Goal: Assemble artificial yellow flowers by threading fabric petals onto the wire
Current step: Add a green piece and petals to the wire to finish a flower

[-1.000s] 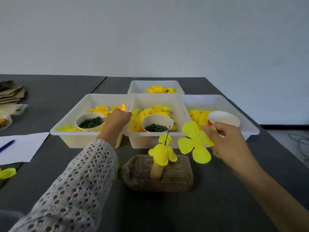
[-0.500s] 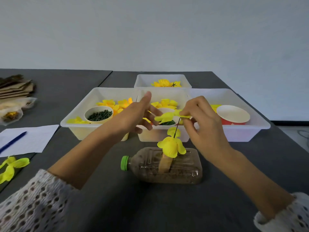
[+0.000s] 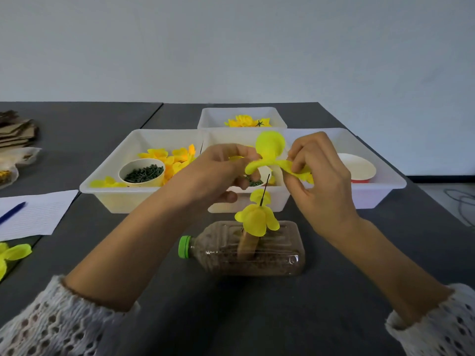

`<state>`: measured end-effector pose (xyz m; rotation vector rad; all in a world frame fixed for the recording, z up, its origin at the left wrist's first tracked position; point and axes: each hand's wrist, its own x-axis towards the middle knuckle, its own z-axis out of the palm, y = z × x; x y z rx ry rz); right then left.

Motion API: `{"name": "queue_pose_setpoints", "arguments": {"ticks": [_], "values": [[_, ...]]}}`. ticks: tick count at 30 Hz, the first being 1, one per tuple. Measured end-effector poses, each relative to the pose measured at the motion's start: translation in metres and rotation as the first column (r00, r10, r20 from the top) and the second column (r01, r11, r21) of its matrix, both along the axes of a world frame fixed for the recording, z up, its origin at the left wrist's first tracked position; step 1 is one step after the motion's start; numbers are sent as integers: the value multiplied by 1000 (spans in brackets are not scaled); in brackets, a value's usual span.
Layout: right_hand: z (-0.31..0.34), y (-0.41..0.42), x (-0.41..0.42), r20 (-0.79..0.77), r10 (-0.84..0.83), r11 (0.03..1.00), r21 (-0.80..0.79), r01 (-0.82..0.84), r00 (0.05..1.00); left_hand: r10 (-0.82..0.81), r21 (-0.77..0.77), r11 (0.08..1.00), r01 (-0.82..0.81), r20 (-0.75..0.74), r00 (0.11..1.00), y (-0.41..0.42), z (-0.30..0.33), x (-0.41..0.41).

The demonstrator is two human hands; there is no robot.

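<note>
Above the plastic bottle [image 3: 246,249] lying on its side on the dark worktop [image 3: 257,317], both hands hold one yellow fabric petal piece [image 3: 270,156] just over the tip of the thin dark wire [image 3: 264,188]; the left hand [image 3: 218,170] pinches one lobe between thumb and fingers, and the right hand [image 3: 316,181] pinches the opposite lobe with curled fingers; the wire rises from the bottle and already carries a small yellow flower [image 3: 257,219] lower down. The petal's centre hole cannot be seen, so the risk is judged: if the hole misses the wire tip, the fabric may crumple or tear; a hard downward push could bend the wire or tip the bottle; the white trays [image 3: 108,181] just behind could be knocked. Compared with half a second earlier, the petal piece is lifted higher and opened out flatter, with one lobe standing up; both hands have drawn closer over the wire.
</note>
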<state>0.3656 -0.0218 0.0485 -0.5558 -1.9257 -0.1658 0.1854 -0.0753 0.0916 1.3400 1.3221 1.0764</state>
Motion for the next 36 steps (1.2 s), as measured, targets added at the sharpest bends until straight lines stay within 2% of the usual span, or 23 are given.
{"name": "queue_pose_setpoints", "arguments": {"ticks": [2, 3, 4, 6, 7, 8, 9, 11, 13, 17, 19, 22, 24, 28, 31, 36], "values": [[-2, -5, 0, -162, -8, 966, -258, -34, 987, 43, 98, 994, -37, -60, 997, 0, 1, 0], [-2, -7, -1, -288, 4, 891, -434, -135, 958, 48, 142, 989, -37, -78, 996, 0, 1, 0], [0, -12, -1, -433, 12, 758, -584, -290, 902, 44, 175, 984, -28, -91, 995, -1, 1, 1], [6, -16, 0, -645, -63, 382, -720, -579, 761, 47, 227, 974, -15, -136, 990, -1, 1, 2], [9, -16, 3, -669, -117, 201, -740, -642, 734, 56, 253, 967, -14, -158, 986, -1, 0, 2], [11, -16, 6, -654, -144, 60, -754, -654, 742, 64, 277, 961, -14, -171, 983, 0, 0, 2], [14, -17, 8, -622, -146, -28, -774, -632, 769, 69, 296, 955, -14, -175, 982, 2, -1, 2], [18, -20, 10, -593, -122, -106, -790, -605, 796, 62, 312, 950, -5, -174, 983, 5, -2, 2], [19, -22, 10, -635, -96, -93, -761, -642, 767, 45, 313, 950, 12, -174, 984, 8, -4, 2], [17, -21, 13, -679, -75, 8, -733, -680, 730, -26, 313, 946, 81, -177, 984, 13, -7, 1], [15, -22, 14, -649, -64, 84, -761, -643, 758, -18, 317, 946, 74, -177, 984, 16, -9, 2], [9, -24, 17, -536, -61, 219, -830, -513, 842, 117, 334, 940, -63, -142, 983, 20, -16, 4], [2, -26, 17, -463, -74, 271, -861, -429, 883, 172, 335, 935, -119, -132, 976, 22, -21, 5], [-12, -29, 11, -475, -119, 340, -845, -414, 872, 237, 295, 932, -213, -47, 970, 29, -26, 6], [-19, -29, 8, -465, -160, 379, -843, -381, 870, 256, 259, 936, -237, -44, 966, 35, -30, 7], [-30, -31, 4, -440, -166, 358, -861, -362, 882, 259, 232, 945, -230, -103, 960, 39, -41, 4]]}}
